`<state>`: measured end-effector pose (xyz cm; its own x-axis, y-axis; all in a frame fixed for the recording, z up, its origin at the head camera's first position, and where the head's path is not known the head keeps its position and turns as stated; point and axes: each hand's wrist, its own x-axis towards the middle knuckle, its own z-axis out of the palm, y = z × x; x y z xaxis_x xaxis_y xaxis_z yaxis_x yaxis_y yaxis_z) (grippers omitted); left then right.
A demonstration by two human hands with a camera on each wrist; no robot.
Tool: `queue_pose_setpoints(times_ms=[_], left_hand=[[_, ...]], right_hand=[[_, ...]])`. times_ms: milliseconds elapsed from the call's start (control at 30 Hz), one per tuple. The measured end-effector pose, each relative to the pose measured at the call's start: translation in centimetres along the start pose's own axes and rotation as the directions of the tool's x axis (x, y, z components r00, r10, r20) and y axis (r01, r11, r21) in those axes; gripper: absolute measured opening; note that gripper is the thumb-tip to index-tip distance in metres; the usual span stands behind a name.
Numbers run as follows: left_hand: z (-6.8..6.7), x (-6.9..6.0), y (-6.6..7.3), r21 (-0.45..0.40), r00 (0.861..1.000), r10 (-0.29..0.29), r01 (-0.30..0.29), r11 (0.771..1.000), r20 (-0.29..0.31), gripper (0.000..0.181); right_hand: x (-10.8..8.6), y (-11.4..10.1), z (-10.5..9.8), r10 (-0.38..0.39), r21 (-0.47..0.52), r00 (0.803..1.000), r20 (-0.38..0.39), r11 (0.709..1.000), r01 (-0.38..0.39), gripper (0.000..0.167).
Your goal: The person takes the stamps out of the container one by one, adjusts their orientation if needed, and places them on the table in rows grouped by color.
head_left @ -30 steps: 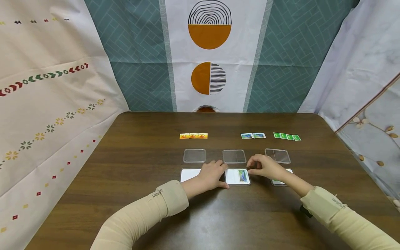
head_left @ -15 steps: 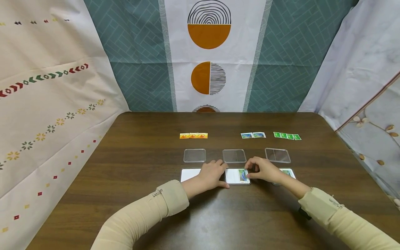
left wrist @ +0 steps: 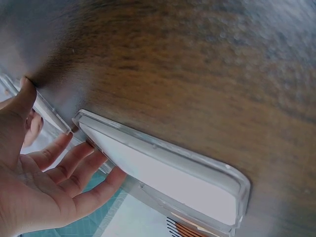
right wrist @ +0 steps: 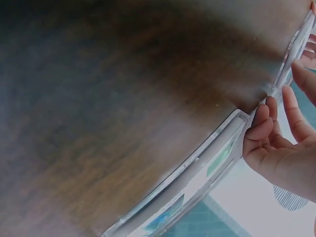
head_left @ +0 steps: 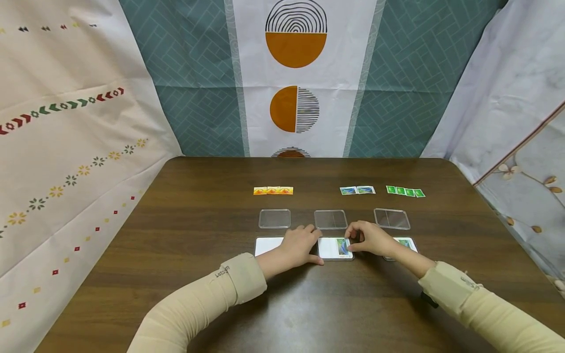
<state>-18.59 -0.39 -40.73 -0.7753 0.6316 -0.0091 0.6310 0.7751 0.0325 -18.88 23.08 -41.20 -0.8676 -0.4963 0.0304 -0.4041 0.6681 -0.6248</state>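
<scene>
At the centre of the table lies a clear plastic case (head_left: 327,249) with a white insert. A blue-green stamp (head_left: 343,246) lies flat at its right end. My left hand (head_left: 297,246) holds the left end of this case, thumb at the near corner and index finger at the far one. My right hand (head_left: 372,238) touches the right end beside the stamp with thumb and index fingertips, a gap between them; its other fingers curl in, as the right wrist view shows. A left case (left wrist: 163,168) with a white insert and a right case (right wrist: 190,190) with stamps flank it.
Three clear lids (head_left: 274,219), (head_left: 330,220), (head_left: 392,219) lie in a row behind the cases. Farther back are three orange stamps (head_left: 273,190), two blue stamps (head_left: 357,190) and several green stamps (head_left: 405,191). Curtains (head_left: 291,78) stand beyond the table's far edge.
My right hand has moved slightly left, its fingertips coming onto the right end of the middle case by the stamp. The left hand has stayed in place.
</scene>
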Motion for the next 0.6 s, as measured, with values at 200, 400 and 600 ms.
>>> queue_pose_setpoints(times_ms=[200, 400, 600], left_hand=[[0.05, 0.04, 0.00, 0.006, 1.000, -0.001, 0.001, 1.000, 0.007, 0.067], [-0.04, 0.07, -0.01, 0.001, 1.000, 0.001, -0.001, 1.000, 0.004, 0.067], [0.00, 0.07, -0.01, -0.007, 1.000, -0.001, 0.001, 1.000, -0.001, 0.065]], right_hand=[[0.29, -0.14, -0.22, 0.019, 0.024, 0.999, 0.032, 1.000, -0.020, 0.023], [0.66, -0.33, -0.48, 0.034, 0.037, 0.997, 0.071, 0.999, -0.037, 0.024], [0.99, -0.59, -0.54, 0.047, 0.064, 0.991, 0.125, 0.996, -0.055, 0.026]])
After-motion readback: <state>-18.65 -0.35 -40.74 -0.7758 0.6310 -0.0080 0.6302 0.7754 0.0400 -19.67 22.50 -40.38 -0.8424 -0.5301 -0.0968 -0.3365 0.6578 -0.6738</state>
